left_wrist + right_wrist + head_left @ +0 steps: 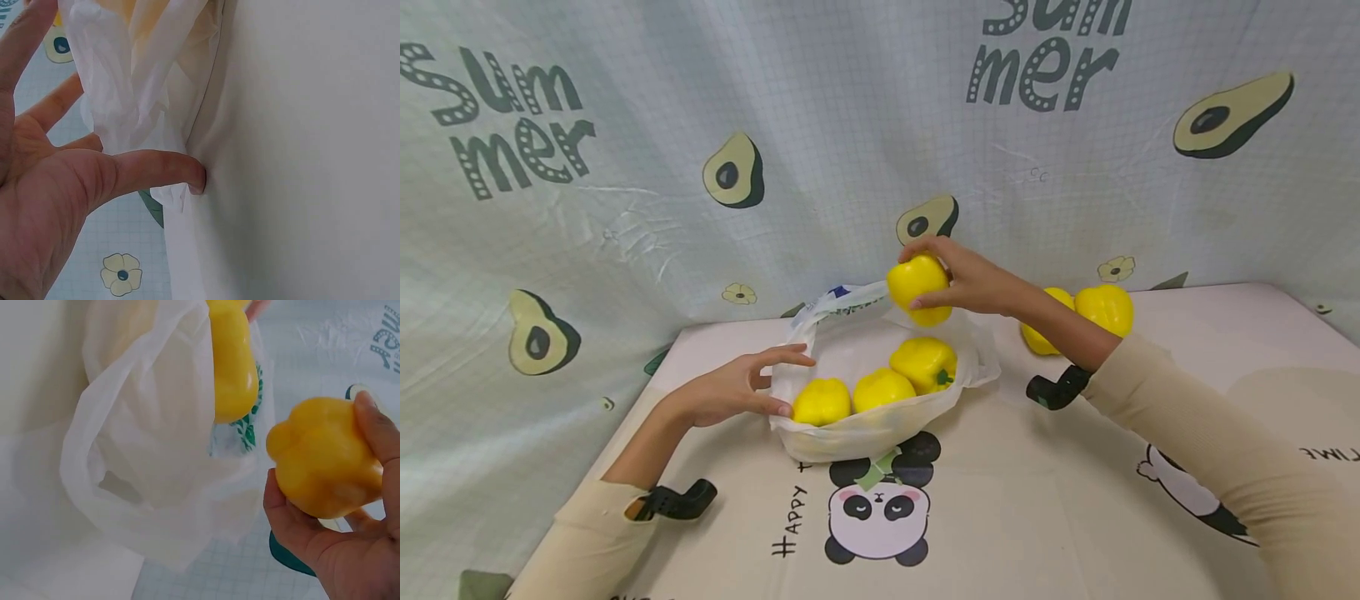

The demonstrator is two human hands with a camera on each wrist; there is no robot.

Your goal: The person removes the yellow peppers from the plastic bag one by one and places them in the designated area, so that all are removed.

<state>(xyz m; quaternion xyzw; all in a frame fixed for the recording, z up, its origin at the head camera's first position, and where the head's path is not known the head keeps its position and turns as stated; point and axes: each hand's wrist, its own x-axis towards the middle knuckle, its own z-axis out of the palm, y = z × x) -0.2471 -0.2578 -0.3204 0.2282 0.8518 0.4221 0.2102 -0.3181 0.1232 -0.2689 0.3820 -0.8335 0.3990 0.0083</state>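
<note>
In the head view, a white plastic bag (865, 439) lies with its mouth spread, holding three yellow bell peppers; the one with a green stem (922, 364) sits rightmost. My right hand (981, 279) grips another yellow bell pepper (916, 285) above the bag's far rim, thumb on one side and fingers on the other. In the right wrist view this pepper (325, 459) is apart from the bag. My left hand (730, 387) rests at the bag's left side, its fingers fairly straight and its thumb touching the rim. The left wrist view shows the thumb (147, 170) stretched past the plastic.
Two more yellow bell peppers (1103, 308) stand on the table to the right of the bag, partly behind my right forearm. A printed panda (878, 521) marks the tablecloth before the bag. A patterned curtain (850, 100) hangs directly behind the table.
</note>
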